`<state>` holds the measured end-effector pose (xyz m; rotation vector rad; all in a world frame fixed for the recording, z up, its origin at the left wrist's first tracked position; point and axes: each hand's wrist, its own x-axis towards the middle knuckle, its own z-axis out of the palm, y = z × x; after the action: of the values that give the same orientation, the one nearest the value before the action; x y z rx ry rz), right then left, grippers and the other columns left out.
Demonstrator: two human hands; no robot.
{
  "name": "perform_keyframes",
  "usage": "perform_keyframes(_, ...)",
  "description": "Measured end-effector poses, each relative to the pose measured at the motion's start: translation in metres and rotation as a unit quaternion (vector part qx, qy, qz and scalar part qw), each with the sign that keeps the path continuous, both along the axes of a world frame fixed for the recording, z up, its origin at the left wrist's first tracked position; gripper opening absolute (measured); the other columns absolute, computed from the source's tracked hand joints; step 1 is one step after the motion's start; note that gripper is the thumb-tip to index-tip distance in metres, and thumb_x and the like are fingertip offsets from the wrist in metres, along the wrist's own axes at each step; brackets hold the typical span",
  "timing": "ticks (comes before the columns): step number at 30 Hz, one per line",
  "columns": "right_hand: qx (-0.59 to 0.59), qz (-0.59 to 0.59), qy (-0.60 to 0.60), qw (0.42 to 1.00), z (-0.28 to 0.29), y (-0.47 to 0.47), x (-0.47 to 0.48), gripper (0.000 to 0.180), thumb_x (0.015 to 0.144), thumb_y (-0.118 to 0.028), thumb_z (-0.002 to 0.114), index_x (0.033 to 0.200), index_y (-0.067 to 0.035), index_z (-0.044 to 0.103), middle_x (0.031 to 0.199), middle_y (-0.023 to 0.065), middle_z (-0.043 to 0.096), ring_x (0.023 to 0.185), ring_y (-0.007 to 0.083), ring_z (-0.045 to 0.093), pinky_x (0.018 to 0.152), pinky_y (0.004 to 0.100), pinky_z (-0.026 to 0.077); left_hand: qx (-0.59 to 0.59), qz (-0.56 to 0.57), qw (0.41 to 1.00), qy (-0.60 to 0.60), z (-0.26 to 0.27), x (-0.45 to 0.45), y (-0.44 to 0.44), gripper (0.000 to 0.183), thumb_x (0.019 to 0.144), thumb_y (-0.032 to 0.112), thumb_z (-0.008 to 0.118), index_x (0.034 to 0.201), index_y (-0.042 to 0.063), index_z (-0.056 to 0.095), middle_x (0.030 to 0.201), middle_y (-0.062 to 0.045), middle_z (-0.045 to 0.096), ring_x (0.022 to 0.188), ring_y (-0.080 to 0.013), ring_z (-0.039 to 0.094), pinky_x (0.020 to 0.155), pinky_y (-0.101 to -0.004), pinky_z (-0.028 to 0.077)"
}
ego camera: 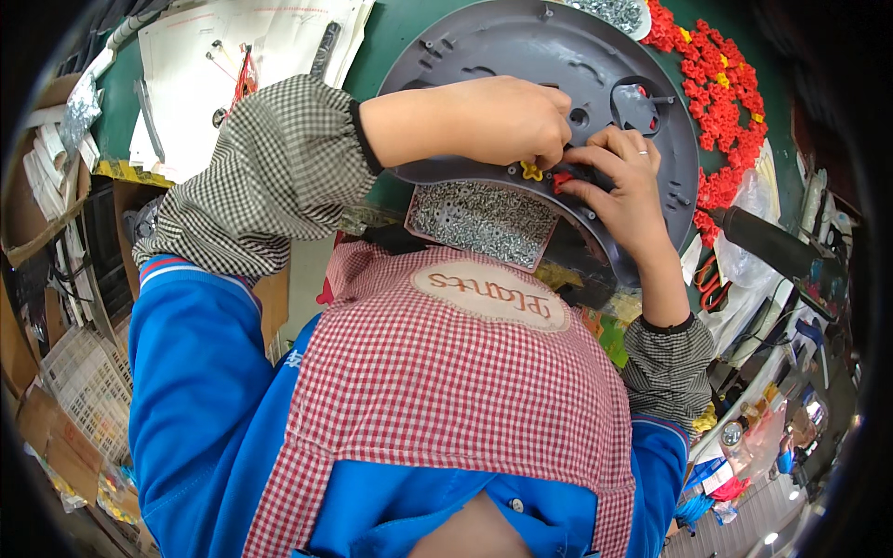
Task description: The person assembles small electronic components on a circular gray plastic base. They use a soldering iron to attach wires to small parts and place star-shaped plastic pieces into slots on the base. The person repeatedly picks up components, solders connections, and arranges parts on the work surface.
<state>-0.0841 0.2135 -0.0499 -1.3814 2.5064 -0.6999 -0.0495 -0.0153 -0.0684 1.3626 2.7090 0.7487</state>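
Observation:
A dark grey curved plastic shell [474, 52] lies before me with its hollow, ribbed side up. My right hand [617, 174] bends over its near part, thumb and fingers around a small red plastic piece [561, 181]. Just left of that piece, a yellow star-shaped plastic part [531, 171] sits in the shell. My left hand [516, 125] reaches across from the left, its fingers curled down beside the right fingertips. Whatever may be between the left fingertips is hidden. A clear cover-like part [635, 108] with red bits under it fills an opening at the shell's right.
Below the shell's near edge stands a box of small metal screws [481, 220]. Many red star-shaped parts [722, 97], a few yellow, lie along the right. A black power screwdriver [774, 240] points in from the right, near red-handled scissors [711, 282]. Papers [188, 70] and wires [244, 80] lie left.

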Motion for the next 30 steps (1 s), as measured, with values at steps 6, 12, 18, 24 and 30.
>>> perform_keyframes(6,-0.02,-0.009,0.022,1.0,-0.004,-0.003,0.001,0.015,0.071,-0.026,0.077,0.081,-0.015,0.072,0.086,-0.0022,0.053,0.093,0.019,0.05,0.09,0.0388,0.029,-0.032,0.14,0.989,0.037,0.022,0.088,0.035,0.012,0.073,0.013,0.061,0.082,0.01,0.067,0.073,0.0,0.059,0.064,-0.0157,0.063,0.051,-0.029,0.052)
perform_keyframes(12,0.003,0.018,0.048,0.999,-0.002,0.001,-0.001,0.017,0.071,-0.023,0.077,0.085,-0.015,0.073,0.089,-0.0007,0.055,0.098,0.0203,0.051,0.092,0.0392,0.031,-0.072,0.144,0.986,0.035,-0.009,0.099,0.053,0.009,0.071,0.012,0.06,0.076,0.006,0.063,0.078,-0.004,0.059,0.062,-0.0153,0.063,0.05,-0.0274,0.052)
perform_keyframes(18,-0.148,-0.021,0.115,0.982,0.015,0.001,0.029,0.022,0.072,-0.01,0.076,0.093,-0.009,0.071,0.094,0.0037,0.063,0.084,0.0257,0.06,0.078,0.0365,0.047,-0.007,0.163,0.984,-0.071,0.007,0.104,0.033,0.008,0.072,0.009,0.061,0.079,0.005,0.06,0.078,-0.005,0.059,0.07,-0.0213,0.065,0.059,-0.0324,0.055)
perform_keyframes(24,0.037,0.023,0.017,0.999,-0.016,0.004,0.099,0.021,0.073,-0.007,0.064,0.093,-0.007,0.065,0.081,0.0034,0.059,0.07,0.0215,0.063,0.058,0.0325,0.052,0.023,0.181,0.98,-0.084,0.01,0.11,0.026,0.008,0.072,0.008,0.061,0.079,0.005,0.06,0.078,-0.005,0.059,0.075,-0.0229,0.064,0.064,-0.0339,0.056)
perform_keyframes(30,0.023,0.012,-0.005,1.0,-0.015,0.004,0.095,0.011,0.078,-0.007,0.063,0.087,-0.007,0.058,0.079,0.0077,0.058,0.069,0.0248,0.063,0.058,0.0357,0.052,0.035,0.177,0.978,-0.1,0.023,0.105,0.021,0.007,0.074,0.01,0.066,0.08,0.006,0.066,0.077,-0.005,0.062,0.072,-0.024,0.065,0.064,-0.0346,0.055)
